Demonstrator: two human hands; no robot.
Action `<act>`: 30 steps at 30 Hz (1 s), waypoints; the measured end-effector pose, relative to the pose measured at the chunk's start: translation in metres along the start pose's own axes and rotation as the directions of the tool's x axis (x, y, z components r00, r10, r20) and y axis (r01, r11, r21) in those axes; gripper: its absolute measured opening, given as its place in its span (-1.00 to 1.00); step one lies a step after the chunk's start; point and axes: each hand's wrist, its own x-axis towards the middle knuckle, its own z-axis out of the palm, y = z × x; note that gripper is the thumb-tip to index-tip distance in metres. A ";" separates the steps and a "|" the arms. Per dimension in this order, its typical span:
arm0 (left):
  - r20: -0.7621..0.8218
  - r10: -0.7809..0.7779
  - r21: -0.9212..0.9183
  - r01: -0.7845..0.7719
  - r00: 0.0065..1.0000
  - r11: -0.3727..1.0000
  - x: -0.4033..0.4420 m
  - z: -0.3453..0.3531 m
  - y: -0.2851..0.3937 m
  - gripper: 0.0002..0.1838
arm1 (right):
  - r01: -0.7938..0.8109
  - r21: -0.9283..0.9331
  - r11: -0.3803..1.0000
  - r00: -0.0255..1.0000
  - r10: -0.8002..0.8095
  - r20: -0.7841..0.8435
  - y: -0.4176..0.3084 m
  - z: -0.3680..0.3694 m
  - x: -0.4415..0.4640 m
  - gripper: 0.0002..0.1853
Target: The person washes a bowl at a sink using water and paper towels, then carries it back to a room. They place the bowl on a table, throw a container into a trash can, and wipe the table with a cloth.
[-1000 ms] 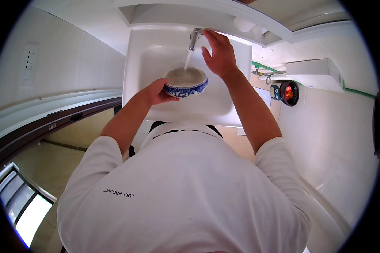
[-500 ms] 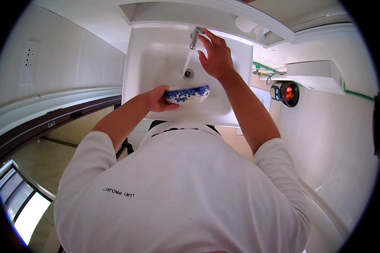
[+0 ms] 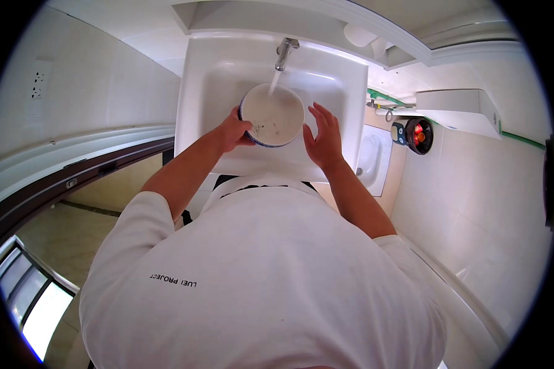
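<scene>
My left hand (image 3: 234,132) grips the left rim of a round bowl (image 3: 272,115), which is white inside and has blue edging. The bowl's opening faces up toward the camera, and small dark specks show at its lower left. Water runs from the chrome faucet (image 3: 283,55) into the bowl. To the right of the bowl, my right hand (image 3: 324,136) is raised with its fingers apart, holding nothing; a narrow gap seems to lie between it and the rim. Beneath both hands is the white sink (image 3: 197,80); the bowl hides its drain.
A white ledge (image 3: 258,23) runs behind the faucet. At the right are a white wall-mounted box (image 3: 458,109), a dark round container (image 3: 420,147) with red and orange things inside, and a squat toilet basin (image 3: 372,154) on the floor. A wall socket (image 3: 38,84) is at the left.
My right hand has left the faucet handle and come down beside the bowl. The bowl, still in my left hand, has moved up under the stream and turned its inside toward the camera.
</scene>
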 end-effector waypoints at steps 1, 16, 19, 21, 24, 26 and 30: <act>0.002 0.016 -0.023 -0.016 1.000 1.000 0.000 0.000 0.000 -0.16 | -0.002 -0.004 1.000 1.000 0.002 0.003 -0.001 -0.002 -0.007 -0.47; 0.003 0.147 -0.151 -0.145 0.989 0.978 0.008 0.001 0.001 -0.11 | -0.249 0.063 0.966 0.968 0.250 0.001 0.014 -0.002 0.000 -0.43; -0.004 0.127 -0.190 -0.126 0.992 0.974 0.010 0.004 0.004 -0.13 | -0.260 0.065 0.963 0.966 0.259 0.020 0.012 0.004 -0.003 -0.44; -0.017 0.124 -0.211 -0.125 0.992 0.970 0.014 0.003 0.003 -0.14 | -0.257 0.052 0.965 0.966 0.256 0.020 0.012 0.008 -0.007 -0.46; -0.023 0.156 -0.190 -0.157 0.988 0.969 0.022 -0.002 0.006 -0.17 | -0.235 0.043 0.971 0.972 0.235 0.007 0.014 0.014 -0.013 -0.50; -0.067 0.149 -0.212 -0.160 0.987 0.964 0.024 -0.003 0.010 -0.15 | -0.216 0.044 0.975 0.976 0.217 -0.005 0.016 0.016 -0.018 -0.53; -0.080 0.158 -0.200 -0.171 0.984 0.965 0.022 -0.003 0.023 -0.17 | -0.216 0.044 0.975 0.976 0.216 -0.007 0.018 0.016 -0.025 -0.54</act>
